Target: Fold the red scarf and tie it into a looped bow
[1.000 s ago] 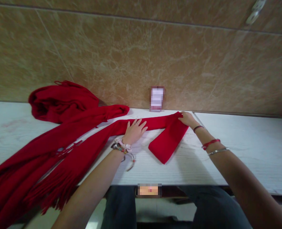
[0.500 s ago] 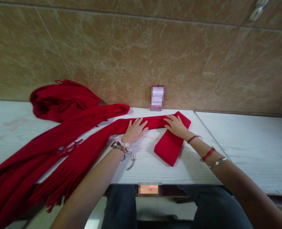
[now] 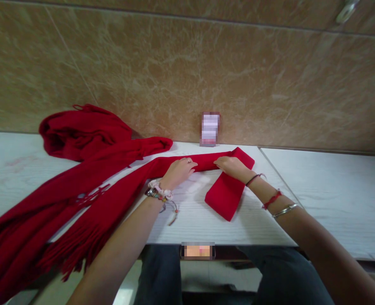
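Nearest of all, the person's dark trousers (image 3: pixel 270 275) show below the white counter (image 3: pixel 190 224). At the near left, the fringe (image 3: pixel 67 254) of a red scarf (image 3: pixel 117 173) hangs over the counter's edge. Both forearms reach up onto the counter, and each wrist has bracelets (image 3: pixel 160 194) on it.

A little farther in, toward the right, the folded end (image 3: pixel 225 195) of the scarf lies flat on the counter and points back at the person. Just past it, a long strip of the scarf runs from left to right.

The left hand (image 3: pixel 177 171) sits on this strip. Its fingers are bent and its grip is closed on the cloth. The right hand (image 3: pixel 232 166) is near it on the right, where the strip turns into the folded end. Its fingers are bent too, and its grip is closed on the cloth.

At the far left, the other part of the scarf lies in a heap (image 3: pixel 82 131) against the wall (image 3: pixel 175 72). A small blurred thing (image 3: pixel 210 128) stands at the wall, just behind the hands.
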Action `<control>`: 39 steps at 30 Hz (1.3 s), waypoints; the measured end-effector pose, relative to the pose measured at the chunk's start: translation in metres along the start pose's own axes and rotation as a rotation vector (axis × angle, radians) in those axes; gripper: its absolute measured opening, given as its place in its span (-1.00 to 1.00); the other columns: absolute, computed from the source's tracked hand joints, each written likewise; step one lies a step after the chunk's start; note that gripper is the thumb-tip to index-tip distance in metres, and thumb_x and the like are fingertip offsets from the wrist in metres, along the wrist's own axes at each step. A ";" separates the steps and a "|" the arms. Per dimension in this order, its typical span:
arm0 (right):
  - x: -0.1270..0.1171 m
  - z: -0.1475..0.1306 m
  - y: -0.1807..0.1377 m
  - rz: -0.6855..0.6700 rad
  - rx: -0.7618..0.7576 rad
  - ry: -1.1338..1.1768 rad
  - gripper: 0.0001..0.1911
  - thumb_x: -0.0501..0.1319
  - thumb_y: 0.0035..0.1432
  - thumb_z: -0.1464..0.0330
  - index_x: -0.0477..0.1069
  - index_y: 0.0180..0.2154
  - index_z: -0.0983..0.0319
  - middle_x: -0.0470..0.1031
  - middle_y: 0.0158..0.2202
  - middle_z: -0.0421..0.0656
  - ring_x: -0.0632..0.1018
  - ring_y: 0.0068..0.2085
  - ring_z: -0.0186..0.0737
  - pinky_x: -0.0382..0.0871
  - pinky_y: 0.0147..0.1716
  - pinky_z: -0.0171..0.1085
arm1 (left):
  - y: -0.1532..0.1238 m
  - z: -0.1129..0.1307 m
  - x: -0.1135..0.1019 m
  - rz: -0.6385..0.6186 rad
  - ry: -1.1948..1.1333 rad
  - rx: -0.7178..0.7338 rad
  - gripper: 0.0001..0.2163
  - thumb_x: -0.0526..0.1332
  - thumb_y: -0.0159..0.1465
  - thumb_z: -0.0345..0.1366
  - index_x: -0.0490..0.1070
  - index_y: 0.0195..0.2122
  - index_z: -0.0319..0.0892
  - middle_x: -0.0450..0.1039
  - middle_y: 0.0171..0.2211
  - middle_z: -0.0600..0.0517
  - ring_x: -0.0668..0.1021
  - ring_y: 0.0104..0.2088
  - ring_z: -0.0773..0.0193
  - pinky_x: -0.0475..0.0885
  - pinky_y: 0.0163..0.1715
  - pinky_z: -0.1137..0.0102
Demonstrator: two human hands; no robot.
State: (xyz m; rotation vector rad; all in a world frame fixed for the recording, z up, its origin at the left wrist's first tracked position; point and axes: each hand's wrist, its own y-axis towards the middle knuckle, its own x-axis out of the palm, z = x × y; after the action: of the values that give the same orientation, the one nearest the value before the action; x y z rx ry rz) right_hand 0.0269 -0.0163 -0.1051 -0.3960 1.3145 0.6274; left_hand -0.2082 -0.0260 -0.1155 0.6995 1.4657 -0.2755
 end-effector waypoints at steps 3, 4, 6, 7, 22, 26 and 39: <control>0.000 -0.003 0.001 0.007 -0.036 -0.034 -0.71 0.02 0.26 0.58 0.47 -0.10 0.36 0.55 -0.12 0.08 0.56 -0.10 -0.08 0.42 -0.17 -0.23 | -0.003 -0.001 -0.005 -0.027 0.031 -0.007 -0.68 0.05 0.29 -0.48 0.45 0.01 -0.15 0.48 -0.10 -0.05 0.54 -0.12 0.23 0.45 -0.18 0.42; 0.000 -0.003 0.001 0.010 -0.029 -0.041 -0.71 0.02 0.25 0.59 0.47 -0.11 0.36 0.55 -0.14 0.07 0.56 -0.11 -0.08 0.41 -0.18 -0.23 | -0.004 -0.001 -0.007 -0.034 0.034 -0.025 -0.66 0.04 0.28 -0.51 0.44 0.01 -0.15 0.48 -0.09 -0.06 0.54 -0.12 0.22 0.45 -0.19 0.42; 0.001 -0.004 0.002 0.019 0.012 -0.038 -0.71 0.01 0.25 0.58 0.47 -0.13 0.35 0.55 -0.14 0.06 0.55 -0.11 -0.08 0.40 -0.20 -0.25 | -0.005 -0.001 -0.011 -0.046 0.031 -0.073 -0.65 0.03 0.27 -0.52 0.45 0.00 -0.16 0.48 -0.07 -0.06 0.54 -0.12 0.21 0.46 -0.20 0.41; 0.001 -0.004 0.002 0.027 0.038 -0.030 -0.70 0.01 0.26 0.58 0.48 -0.13 0.34 0.55 -0.13 0.05 0.55 -0.11 -0.09 0.39 -0.21 -0.25 | -0.005 -0.002 -0.013 -0.053 0.026 -0.095 -0.66 0.03 0.27 -0.52 0.45 -0.01 -0.16 0.48 -0.07 -0.07 0.55 -0.12 0.21 0.46 -0.20 0.41; 0.014 0.001 -0.003 0.138 -0.061 -0.032 -0.68 0.00 0.28 0.55 0.46 -0.05 0.30 0.52 -0.12 0.02 0.51 -0.11 -0.17 0.38 -0.16 -0.27 | -0.005 -0.004 -0.001 -0.041 0.069 0.031 -0.64 -0.03 0.29 -0.56 0.42 -0.02 -0.14 0.42 -0.13 -0.08 0.48 -0.09 0.20 0.42 -0.20 0.40; 0.019 0.007 -0.003 0.190 -0.099 0.073 -0.63 0.00 0.29 0.53 0.45 0.02 0.25 0.52 -0.06 -0.01 0.51 -0.06 -0.16 0.39 -0.08 -0.20 | -0.006 -0.006 -0.001 -0.059 0.048 0.049 -0.59 -0.01 0.28 -0.56 0.40 0.05 -0.09 0.41 -0.16 -0.07 0.47 -0.10 0.21 0.42 -0.21 0.41; 0.003 -0.015 0.016 0.116 -0.022 -0.046 -0.73 0.00 0.30 0.53 0.49 -0.24 0.35 0.52 -0.26 0.02 0.48 -0.20 -0.15 0.27 -0.25 -0.27 | 0.005 -0.001 0.003 0.057 0.082 0.049 -0.74 0.00 0.33 -0.47 0.49 -0.18 -0.21 0.43 -0.26 -0.08 0.49 -0.19 0.19 0.40 -0.19 0.35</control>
State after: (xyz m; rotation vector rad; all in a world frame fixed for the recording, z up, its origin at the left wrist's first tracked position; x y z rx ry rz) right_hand 0.0058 -0.0120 -0.1097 -0.3234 1.2939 0.7442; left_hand -0.2057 -0.0205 -0.1170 0.7987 1.5190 -0.2421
